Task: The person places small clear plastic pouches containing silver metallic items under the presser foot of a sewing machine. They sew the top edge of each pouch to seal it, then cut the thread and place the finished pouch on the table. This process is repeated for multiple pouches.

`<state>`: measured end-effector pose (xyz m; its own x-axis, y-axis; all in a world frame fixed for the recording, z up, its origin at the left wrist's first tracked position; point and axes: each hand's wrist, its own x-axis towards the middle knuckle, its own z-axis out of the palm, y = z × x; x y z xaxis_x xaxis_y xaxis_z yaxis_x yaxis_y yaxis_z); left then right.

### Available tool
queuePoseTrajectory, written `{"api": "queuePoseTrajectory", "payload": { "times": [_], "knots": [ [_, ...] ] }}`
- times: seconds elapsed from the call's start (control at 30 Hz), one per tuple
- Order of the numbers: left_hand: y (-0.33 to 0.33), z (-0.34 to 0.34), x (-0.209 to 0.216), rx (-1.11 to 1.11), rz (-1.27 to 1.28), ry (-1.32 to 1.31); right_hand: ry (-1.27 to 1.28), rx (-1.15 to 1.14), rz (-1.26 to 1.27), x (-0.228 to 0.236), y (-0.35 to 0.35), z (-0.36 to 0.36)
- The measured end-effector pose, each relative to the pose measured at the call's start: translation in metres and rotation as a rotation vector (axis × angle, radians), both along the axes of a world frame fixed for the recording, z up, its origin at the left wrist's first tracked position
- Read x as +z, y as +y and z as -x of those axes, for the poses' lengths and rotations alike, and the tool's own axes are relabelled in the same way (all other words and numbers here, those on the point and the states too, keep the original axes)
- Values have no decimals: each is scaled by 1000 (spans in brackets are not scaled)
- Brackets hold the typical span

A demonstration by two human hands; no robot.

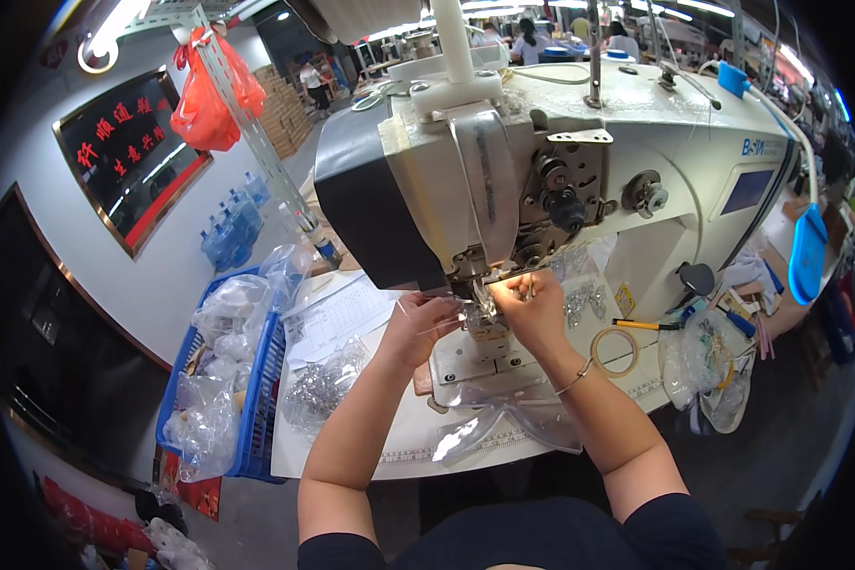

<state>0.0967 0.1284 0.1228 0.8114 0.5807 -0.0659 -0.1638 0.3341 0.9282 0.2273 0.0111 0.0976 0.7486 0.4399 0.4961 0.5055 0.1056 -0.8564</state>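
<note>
A large white industrial sewing machine (636,123) stands over the table, its needle area (480,294) lit by a small lamp. My left hand (422,328) is just left of the needle, fingers pinched on a clear plastic piece (410,311). Close to the presser foot on the right, my right hand (534,306) has its fingers closed; what they grip is hidden. Below the hands, clear plastic sheet (503,427) lies across the machine bed's front edge. A pile of shiny clear pieces (328,385) sits left of my left forearm.
A blue basket (266,399) of plastic-wrapped goods stands at the left, beside printed paper sheets (337,318). On the right lie a tape roll (615,351), a yellow-black pen (641,324) and a filled clear bag (703,361). More shiny pieces (584,299) rest behind my right hand.
</note>
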Motion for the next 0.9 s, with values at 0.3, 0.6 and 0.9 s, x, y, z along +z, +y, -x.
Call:
{"api": "queuePoseTrajectory", "payload": {
  "times": [0.3, 0.6, 0.9],
  "knots": [
    [0, 3, -4, -23, 9, -25, 43, 81, -25, -12, 2, -5],
    [-3, 3, -12, -35, 87, -96, 201, 151, 57, 19, -11, 8],
    [-101, 61, -82, 127, 187, -345, 477, 377, 61, -40, -103, 23]
  ]
}}
